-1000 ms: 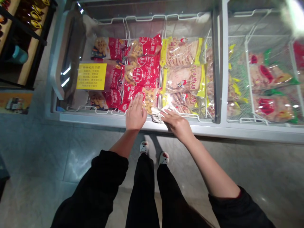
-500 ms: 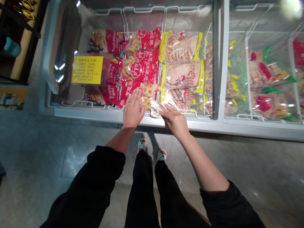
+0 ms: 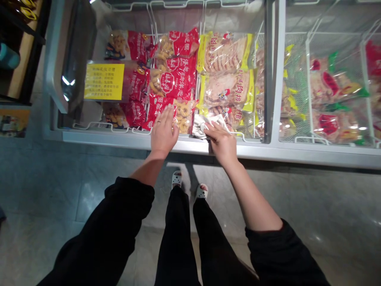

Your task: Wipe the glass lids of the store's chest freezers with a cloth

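My left hand lies flat on the clear glass lid of a chest freezer, fingers stretched out and a ring on one. Beneath it, under the glass, are red snack bags. To its right, my right hand presses a crumpled white cloth against the glass near the front edge. Its fingers are bent over the cloth, and part of the cloth is hidden under them. Yellow-edged bags of meat patties show through the glass just beyond.
A yellow notice is on the lid at the left. A grey frame bar separates this lid from the right section, where green-edged bags lie in wire baskets. Wooden shelving stands at far left. My feet are on the tiled floor.
My right hand and the cloth have slid slightly away from the front edge onto the glass, and the cloth is more spread. My left hand stays on the lid. The whole view has shifted slightly.
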{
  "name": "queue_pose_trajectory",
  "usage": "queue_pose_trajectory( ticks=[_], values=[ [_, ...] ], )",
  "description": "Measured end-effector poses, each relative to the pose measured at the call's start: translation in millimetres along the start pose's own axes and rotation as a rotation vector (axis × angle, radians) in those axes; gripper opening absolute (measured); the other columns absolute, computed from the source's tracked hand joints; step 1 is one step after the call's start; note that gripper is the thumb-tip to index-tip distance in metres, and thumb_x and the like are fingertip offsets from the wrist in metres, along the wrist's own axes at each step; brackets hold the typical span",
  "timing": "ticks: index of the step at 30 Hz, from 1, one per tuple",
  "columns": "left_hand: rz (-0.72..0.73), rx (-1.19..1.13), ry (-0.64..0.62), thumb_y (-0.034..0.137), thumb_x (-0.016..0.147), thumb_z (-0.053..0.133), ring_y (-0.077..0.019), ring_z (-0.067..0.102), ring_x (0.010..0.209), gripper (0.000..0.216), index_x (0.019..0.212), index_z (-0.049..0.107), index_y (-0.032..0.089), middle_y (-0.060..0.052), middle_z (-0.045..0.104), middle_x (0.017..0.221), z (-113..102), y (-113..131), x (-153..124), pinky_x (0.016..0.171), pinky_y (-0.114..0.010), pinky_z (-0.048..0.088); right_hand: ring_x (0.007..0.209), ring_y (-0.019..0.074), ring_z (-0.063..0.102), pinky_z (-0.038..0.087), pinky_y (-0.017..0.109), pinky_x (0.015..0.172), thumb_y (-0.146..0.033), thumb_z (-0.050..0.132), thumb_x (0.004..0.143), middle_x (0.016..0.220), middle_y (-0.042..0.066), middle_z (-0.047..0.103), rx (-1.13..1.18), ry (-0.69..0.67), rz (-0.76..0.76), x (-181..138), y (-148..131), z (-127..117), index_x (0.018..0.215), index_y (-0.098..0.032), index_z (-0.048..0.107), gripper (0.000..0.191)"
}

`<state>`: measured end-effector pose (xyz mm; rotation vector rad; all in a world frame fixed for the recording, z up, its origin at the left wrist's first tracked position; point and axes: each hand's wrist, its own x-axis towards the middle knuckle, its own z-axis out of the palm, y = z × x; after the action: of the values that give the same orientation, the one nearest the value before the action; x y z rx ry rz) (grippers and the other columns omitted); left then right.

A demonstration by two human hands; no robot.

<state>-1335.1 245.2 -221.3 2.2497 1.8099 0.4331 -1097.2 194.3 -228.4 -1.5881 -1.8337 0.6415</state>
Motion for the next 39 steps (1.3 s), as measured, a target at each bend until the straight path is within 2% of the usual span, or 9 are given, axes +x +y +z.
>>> queue_pose_trajectory(
  ticks=[4, 9, 13, 17, 22, 27, 30, 33, 39],
  values=[
    [0.009, -0.006, 0.007, 0.014, 0.1, 0.049, -0.0262, 0.046, 0.161, 0.064, 0.164, 0.048, 0.017, -0.011, 0.052, 0.171, 0.6, -0.7, -0.4, 0.138, -0.046, 0.033, 0.138, 0.0259, 0.068, 0.055, 0.05, 0.122, -0.006, 0.063, 0.096, 0.135, -0.002, 0.078, 0.077, -0.136, -0.079, -19.0, 13.2, -24.9, 0.11, -0.032, 0.088, 0.038],
    [0.022, -0.022, 0.012, 0.014, 0.1, 0.049, -0.0261, 0.048, 0.159, 0.063, 0.163, 0.049, 0.018, -0.01, 0.054, 0.17, 0.5, 0.3, 0.2, 0.138, -0.046, 0.033, 0.135, 0.028, 0.071, 0.055, 0.051, 0.123, -0.006, 0.061, 0.095, 0.131, -0.002, 0.081, 0.047, -0.047, -0.018, -16.9, 49.2, -55.9, 0.109, -0.031, 0.089, 0.04],
    [0.015, -0.044, 0.004, 0.015, 0.099, 0.049, -0.0273, 0.047, 0.16, 0.066, 0.165, 0.047, 0.019, -0.01, 0.051, 0.172, 1.5, -0.4, 1.4, 0.138, -0.049, 0.032, 0.137, 0.03, 0.07, 0.054, 0.056, 0.124, -0.005, 0.061, 0.095, 0.132, -0.001, 0.08, -0.013, 0.101, 0.048, 0.7, 49.9, -39.7, 0.11, -0.03, 0.089, 0.041],
    [0.031, -0.031, -0.008, 0.016, 0.1, 0.048, -0.0264, 0.047, 0.16, 0.065, 0.165, 0.048, 0.02, -0.008, 0.05, 0.172, 1.5, -0.5, 2.0, 0.138, -0.048, 0.031, 0.141, 0.0279, 0.067, 0.052, 0.055, 0.125, -0.003, 0.059, 0.094, 0.135, -0.004, 0.079, -0.011, 0.028, 0.013, -3.3, 32.1, -22.3, 0.111, -0.033, 0.088, 0.045],
    [0.075, -0.017, -0.045, 0.016, 0.099, 0.047, -0.0279, 0.044, 0.162, 0.067, 0.166, 0.047, 0.018, -0.01, 0.049, 0.173, -3.5, 3.6, 2.9, 0.139, -0.05, 0.03, 0.14, 0.0281, 0.067, 0.053, 0.05, 0.124, -0.01, 0.064, 0.096, 0.134, -0.002, 0.079, 0.04, -0.107, -0.035, -28.5, 34.5, -42.3, 0.108, -0.032, 0.088, 0.035],
    [0.13, 0.042, -0.1, 0.014, 0.098, 0.048, -0.027, 0.045, 0.161, 0.067, 0.165, 0.048, 0.014, -0.012, 0.051, 0.171, -9.5, 11.3, 2.2, 0.138, -0.047, 0.032, 0.14, 0.027, 0.068, 0.052, 0.051, 0.126, 0.0, 0.059, 0.09, 0.132, -0.003, 0.08, -0.011, 0.009, 0.047, -16.2, 52.2, -50.8, 0.107, -0.032, 0.088, 0.047],
    [0.111, 0.038, -0.061, 0.012, 0.097, 0.049, -0.0275, 0.044, 0.162, 0.071, 0.168, 0.043, 0.016, -0.011, 0.047, 0.174, -6.3, 24.8, -1.0, 0.138, -0.048, 0.032, 0.141, 0.0278, 0.067, 0.053, 0.053, 0.124, 0.002, 0.061, 0.088, 0.133, -0.003, 0.08, -0.032, 0.077, 0.085, -0.7, 48.7, -38.3, 0.108, -0.031, 0.088, 0.048],
    [0.151, 0.022, -0.079, 0.011, 0.098, 0.046, -0.0249, 0.04, 0.164, 0.071, 0.169, 0.04, 0.016, -0.01, 0.044, 0.176, 4.1, 52.7, -2.1, 0.139, -0.045, 0.03, 0.142, 0.0271, 0.066, 0.051, 0.051, 0.126, 0.002, 0.061, 0.089, 0.135, -0.001, 0.079, -0.023, 0.008, 0.035, -1.2, 40.2, -32.4, 0.109, -0.031, 0.088, 0.047],
    [0.152, -0.048, -0.098, 0.009, 0.098, 0.044, -0.0233, 0.035, 0.166, 0.074, 0.171, 0.038, 0.019, -0.005, 0.038, 0.179, 29.6, 113.4, 12.6, 0.141, -0.045, 0.026, 0.141, 0.0256, 0.066, 0.052, 0.047, 0.126, -0.006, 0.062, 0.097, 0.136, 0.001, 0.078, 0.018, -0.104, -0.059, -33.9, 51.6, -63.2, 0.111, -0.029, 0.087, 0.037]
  ],
)
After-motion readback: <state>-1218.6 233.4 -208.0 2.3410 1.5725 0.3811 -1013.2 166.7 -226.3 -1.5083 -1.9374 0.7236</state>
